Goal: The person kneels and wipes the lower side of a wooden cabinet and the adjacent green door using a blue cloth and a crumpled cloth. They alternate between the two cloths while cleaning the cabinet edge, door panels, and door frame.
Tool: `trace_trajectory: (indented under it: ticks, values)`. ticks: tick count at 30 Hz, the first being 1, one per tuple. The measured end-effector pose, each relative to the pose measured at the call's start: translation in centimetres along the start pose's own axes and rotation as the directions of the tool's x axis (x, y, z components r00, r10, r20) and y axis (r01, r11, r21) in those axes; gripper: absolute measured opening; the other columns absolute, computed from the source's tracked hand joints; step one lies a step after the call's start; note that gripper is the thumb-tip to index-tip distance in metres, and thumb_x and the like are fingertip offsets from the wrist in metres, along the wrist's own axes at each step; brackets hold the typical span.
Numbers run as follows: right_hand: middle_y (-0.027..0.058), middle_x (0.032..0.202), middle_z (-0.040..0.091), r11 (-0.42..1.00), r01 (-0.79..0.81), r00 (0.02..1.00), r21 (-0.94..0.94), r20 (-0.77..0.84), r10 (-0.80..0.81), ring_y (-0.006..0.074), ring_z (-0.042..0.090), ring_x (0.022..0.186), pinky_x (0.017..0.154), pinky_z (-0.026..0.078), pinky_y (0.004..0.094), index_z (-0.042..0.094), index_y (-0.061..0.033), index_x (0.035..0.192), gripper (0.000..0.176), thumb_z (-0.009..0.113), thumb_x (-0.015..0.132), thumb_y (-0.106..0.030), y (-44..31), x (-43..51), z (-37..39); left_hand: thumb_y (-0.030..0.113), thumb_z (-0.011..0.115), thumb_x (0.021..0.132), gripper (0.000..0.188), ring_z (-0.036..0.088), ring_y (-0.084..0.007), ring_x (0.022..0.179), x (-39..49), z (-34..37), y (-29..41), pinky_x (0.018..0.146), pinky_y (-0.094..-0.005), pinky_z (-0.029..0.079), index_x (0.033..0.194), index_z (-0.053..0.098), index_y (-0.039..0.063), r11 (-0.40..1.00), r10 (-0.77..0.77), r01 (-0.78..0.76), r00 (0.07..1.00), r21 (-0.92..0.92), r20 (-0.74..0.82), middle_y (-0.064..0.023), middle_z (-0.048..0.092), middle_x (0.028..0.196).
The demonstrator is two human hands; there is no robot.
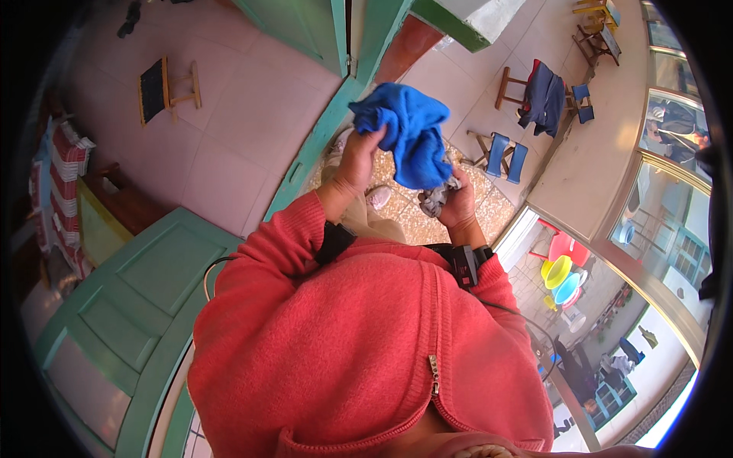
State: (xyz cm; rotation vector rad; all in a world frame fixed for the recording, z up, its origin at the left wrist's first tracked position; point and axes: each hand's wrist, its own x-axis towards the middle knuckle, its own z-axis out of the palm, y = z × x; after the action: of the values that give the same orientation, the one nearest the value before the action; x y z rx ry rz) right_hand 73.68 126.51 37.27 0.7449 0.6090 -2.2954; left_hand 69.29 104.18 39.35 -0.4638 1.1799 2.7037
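Note:
My left hand grips a bunched blue cloth in front of my chest, with the thumb on top of it. The loose part of the cloth hangs over to the right. In my right hand is a crumpled grey cloth, just below the blue cloth's lower end. The two cloths overlap in this view, and I cannot tell whether they touch.
A green door frame runs beside my feet, with a green door leaf at left. Folding stools stand ahead right, one bearing a dark garment. Another stool stands in the left room. Coloured basins show beyond the glass.

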Motion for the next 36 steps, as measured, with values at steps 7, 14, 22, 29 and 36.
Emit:
trace_trajectory:
  ticks: [7,14,22,29,36]
  values:
    - [0.0167,0.111,0.066,0.993,0.075,0.991,-0.088,-0.109,-0.084,0.0292,0.066,0.089,0.067,0.056,0.0413,0.056,-0.0049,0.121,0.046,0.049,0.091,-0.038,-0.4,-0.9,-1.3,0.044,0.062,0.088,0.041,0.062,-0.0171,0.092,4.0,-7.3,-0.6,0.073,-0.0338,0.051,0.117,0.059,0.015,0.99,-0.129,0.098,0.912,-0.099,-0.39,-0.0029,0.064,0.108]
    - [0.0164,0.111,0.065,0.997,0.043,0.986,-0.07,-0.158,-0.054,0.0301,0.066,0.09,0.069,0.056,0.042,0.053,-0.0059,0.126,0.047,0.047,0.091,-0.036,-0.3,-0.3,-2.2,0.045,0.056,0.093,0.054,0.046,-0.0329,0.122,12.9,-14.7,-3.9,0.1,-0.0555,0.04,0.137,0.043,0.016,0.974,-0.187,0.225,0.817,0.003,-0.545,-0.0082,0.047,0.135]
    - [0.0168,0.112,0.065,0.999,-0.019,0.975,-0.029,-0.221,0.012,0.03,0.065,0.09,0.073,0.055,0.0408,0.054,-0.0033,0.126,0.047,0.046,0.092,-0.036,-0.3,3.5,-2.0,0.027,0.067,0.087,0.06,0.047,-0.0288,0.125,23.3,-18.7,-8.3,0.085,-0.0533,0.052,0.14,0.038,0.021,0.922,-0.287,0.386,0.647,-0.021,-0.706,-0.0045,0.043,0.142]
    - [0.0184,0.118,0.062,0.999,-0.035,0.964,-0.024,-0.263,0.027,0.0293,0.065,0.091,0.068,0.055,0.0416,0.052,-0.0053,0.128,0.05,0.047,0.092,-0.04,-0.9,7.2,-1.9,0.018,0.066,0.087,0.046,0.05,-0.0216,0.117,31.4,-15.9,-9.1,0.093,-0.0424,0.047,0.129,0.049,0.015,0.977,-0.123,0.198,0.813,0.072,-0.568,-0.0061,0.051,0.13]
    - [0.0168,0.117,0.063,0.999,-0.02,0.971,-0.045,-0.241,0.009,0.0282,0.065,0.092,0.071,0.055,0.0417,0.052,-0.0059,0.129,0.05,0.047,0.092,-0.04,-1.1,8.3,-0.4,0.014,0.067,0.083,0.032,0.056,-0.0194,0.106,34.1,-12.3,-6.6,0.088,-0.0315,0.046,0.114,0.059,0.009,0.973,-0.225,0.21,0.772,-0.096,-0.595,-0.0059,0.06,0.114]
